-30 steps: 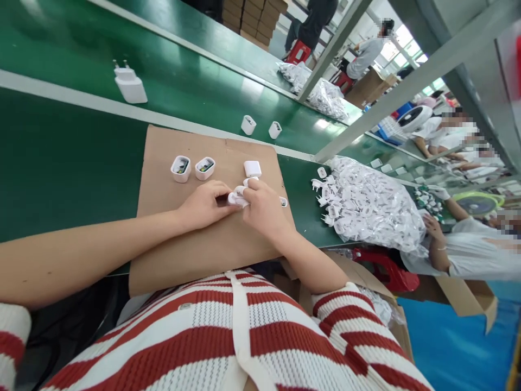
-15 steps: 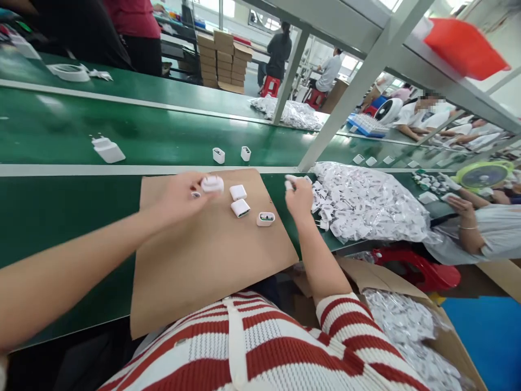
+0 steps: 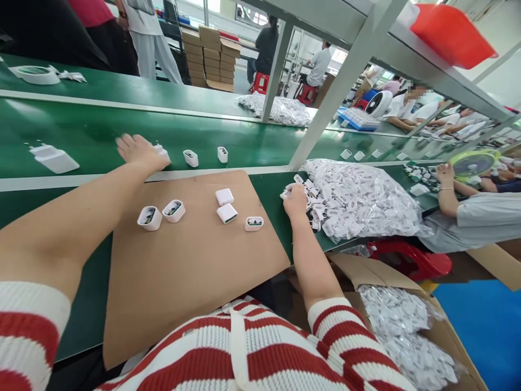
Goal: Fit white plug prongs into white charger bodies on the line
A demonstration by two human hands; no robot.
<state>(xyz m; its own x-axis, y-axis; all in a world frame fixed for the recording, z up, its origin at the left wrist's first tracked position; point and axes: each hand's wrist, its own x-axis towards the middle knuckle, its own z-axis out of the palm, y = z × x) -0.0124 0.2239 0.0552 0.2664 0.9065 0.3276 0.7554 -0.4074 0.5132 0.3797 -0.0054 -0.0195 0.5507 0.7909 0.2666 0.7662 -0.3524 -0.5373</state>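
My left hand [image 3: 138, 152] reaches out over the green conveyor belt [image 3: 101, 130], fingers curled over a white charger [image 3: 161, 151] that rests on the belt. My right hand [image 3: 295, 200] is at the near edge of a pile of white plug parts [image 3: 362, 198], with its fingers pinched on one plug part [image 3: 286, 191]. Between my arms lies a cardboard sheet [image 3: 183, 266]. On it stand two open charger shells [image 3: 149, 218] [image 3: 174, 210] at the left and three more white pieces [image 3: 224, 196] [image 3: 227, 213] [image 3: 254, 223] near the middle.
A finished charger [image 3: 55, 159] and two small shells [image 3: 191, 158] [image 3: 222, 154] ride on the belt. A slanted metal post [image 3: 325, 108] rises by the pile. A cardboard box of bagged parts [image 3: 407, 320] sits at my right knee. A co-worker [image 3: 468, 217] sits to the right.
My left hand carried the charger from above the cardboard out to the belt. My right hand stayed at the edge of the pile. The view swung left, bringing two open shells back into sight.
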